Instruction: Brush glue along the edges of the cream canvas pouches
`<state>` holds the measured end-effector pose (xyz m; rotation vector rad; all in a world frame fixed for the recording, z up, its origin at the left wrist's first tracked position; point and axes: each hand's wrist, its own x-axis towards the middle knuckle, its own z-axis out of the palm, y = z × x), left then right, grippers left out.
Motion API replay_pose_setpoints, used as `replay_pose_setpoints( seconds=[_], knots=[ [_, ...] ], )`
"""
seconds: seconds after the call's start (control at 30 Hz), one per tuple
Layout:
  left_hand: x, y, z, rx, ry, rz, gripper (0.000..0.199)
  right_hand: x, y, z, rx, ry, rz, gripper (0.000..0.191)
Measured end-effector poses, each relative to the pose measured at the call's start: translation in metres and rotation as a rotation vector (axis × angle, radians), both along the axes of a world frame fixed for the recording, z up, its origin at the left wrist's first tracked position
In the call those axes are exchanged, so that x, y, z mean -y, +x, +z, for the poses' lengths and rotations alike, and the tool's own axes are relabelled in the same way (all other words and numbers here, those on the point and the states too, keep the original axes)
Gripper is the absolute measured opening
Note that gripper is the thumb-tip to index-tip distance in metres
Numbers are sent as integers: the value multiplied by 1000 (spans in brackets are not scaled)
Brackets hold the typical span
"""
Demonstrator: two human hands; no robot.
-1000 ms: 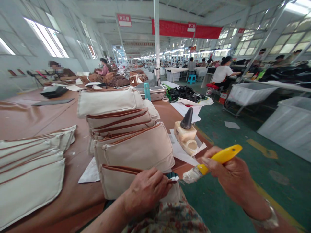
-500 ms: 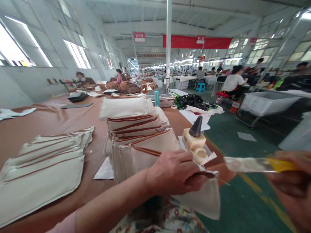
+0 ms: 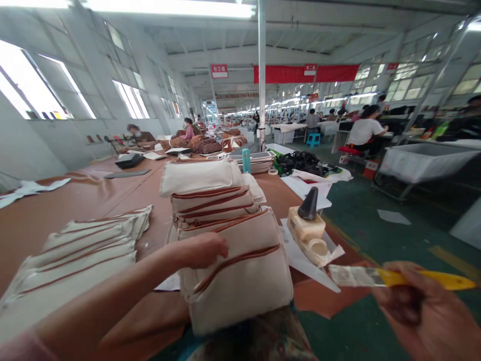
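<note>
On the far left of our counter, we see a low pile of flat cream canvas pouches, each edged with brown piping, their soft cloth lying in shallow folds. Our left hand reaches in from the lower left, its fingers curled narrowly together against the upper edge of a plump cream canvas pouch. We cannot tell whether they pinch the cloth or only touch it. This pouch, with a curved brown seam across its face, stands tilted at the front of a taller stack of cream canvas pouches, close against it. Beyond the stack stand a teal bottle and a pile of shallow metal trays.

To the right, a squarish cream plastic glue bottle with a dark conical tip lies on crumpled white paper. Further right, our right hand is closed around a flat brush, its fingers wrapped around the glossy yellow handle. The brush's pale, stiff bristles point left, above the counter's edge and apart from the glue bottle.
</note>
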<state>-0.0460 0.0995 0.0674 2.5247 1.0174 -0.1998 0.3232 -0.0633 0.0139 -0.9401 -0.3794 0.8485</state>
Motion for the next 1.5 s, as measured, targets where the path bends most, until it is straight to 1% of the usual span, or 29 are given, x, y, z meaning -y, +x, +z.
replay_pose_setpoints(
  seconds=[0.03,0.1,0.17,0.2,0.23,0.3,0.33,0.4,0.5,0.57,0.6,0.63,0.67,0.7,0.73,0.77,0.8,0.87,0.93,0.97,1.03,1.07,1.13,1.17,1.2,1.27,1.33,1.4,1.5],
  knots=[
    [-2,-2,-11,-10,62,39,26,-6,-11,-6,-51,-30,16,32],
    [-2,8,-28,10,127,101,34,-17,-28,-19,-99,-63,38,34],
    [3,32,-38,22,165,152,27,-25,-34,-33,-87,-58,28,32],
    [8,47,-43,25,170,166,26,-27,-34,-40,-81,-53,13,32],
    [15,61,-48,28,159,166,32,-28,-31,-45,-79,-48,-11,32],
    [35,89,-60,28,97,118,47,-26,-23,-52,-79,-45,-61,34],
    [48,100,-69,23,57,83,53,-24,-18,-54,-79,-45,-79,35],
    [78,116,-91,-7,-13,23,62,-18,-7,-55,-70,-35,-103,33],
    [119,125,-130,-98,-73,-42,75,-8,6,-57,-55,-27,-116,26],
    [136,125,-152,-152,-102,-78,82,-3,11,-60,-44,-28,-121,27],
    [141,124,-159,-173,-114,-89,83,-1,12,-63,-40,-29,-121,28],
    [144,124,-164,-190,-118,-92,79,1,12,-65,-36,-29,-119,29],
    [146,123,-168,-211,-118,-96,70,3,12,-67,-32,-31,-117,29],
    [148,123,-170,-230,-114,-99,56,4,11,-68,-33,-34,-114,29],
    [150,124,-171,-246,-104,-102,41,4,10,-69,-36,-36,-111,29],
    [153,125,-172,-261,-91,-102,31,5,9,-69,-44,-34,-110,29],
    [156,127,-172,-274,-78,-96,28,5,8,-69,-54,-31,-108,29],
    [163,131,-172,-293,-56,-77,26,7,6,-66,-79,-19,-108,30],
    [164,132,-164,-310,-52,-77,24,9,6,-63,-99,-9,-111,29],
    [162,131,-155,-308,-62,-96,24,10,6,-60,-107,-5,-114,29],
    [148,125,-132,-240,-59,-103,23,12,8,-54,-119,4,-115,28],
    [137,120,-118,-170,-44,-70,22,13,9,-51,-123,11,-114,28],
    [109,106,-94,10,-19,70,22,13,8,-42,-123,30,-110,27],
    [94,99,-86,101,-33,139,24,12,6,-38,-120,41,-106,27],
    [80,92,-81,186,-71,187,26,10,3,-33,-114,51,-102,27],
    [55,81,-80,331,-189,208,34,3,-7,-26,-94,68,-86,30],
    [38,75,-84,439,-288,195,48,-8,-20,-22,-45,72,-58,32],
    [28,73,-86,511,-378,153,56,-20,-33,-22,30,73,-43,30],
    [19,73,-83,551,-483,86,58,-42,-49,-30,128,92,-20,32]
  ],
)
